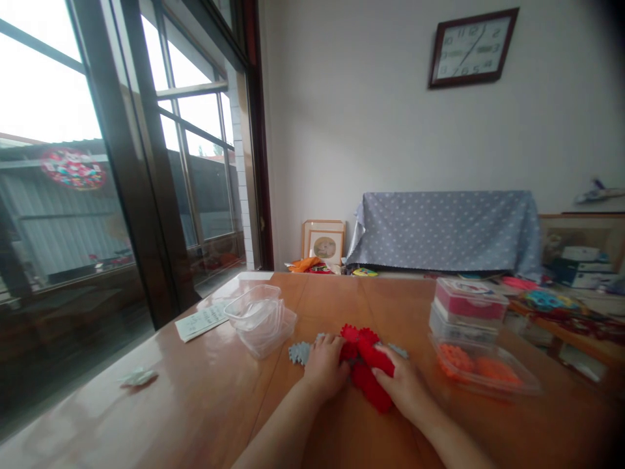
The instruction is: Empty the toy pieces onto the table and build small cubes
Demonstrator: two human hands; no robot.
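Red toothed pieces (372, 385) form a cluster on the wooden table, between my two hands. My left hand (326, 366) is at the cluster's left side, its fingers curled down at the red and grey pieces; what they hold is hidden. On the right, my right hand (401, 381) has its thumb and fingers closed round a red piece (374, 355). Grey toothed pieces (299, 353) lie just left of my left hand, and another grey piece (399, 351) shows behind my right hand.
Clear plastic containers (261, 322) stand at the left beside a printed paper (200, 322). A small pale item (138, 377) lies at the table's left. Stacked boxes (469, 309) and an open tray of orange pieces (481, 370) stand at the right.
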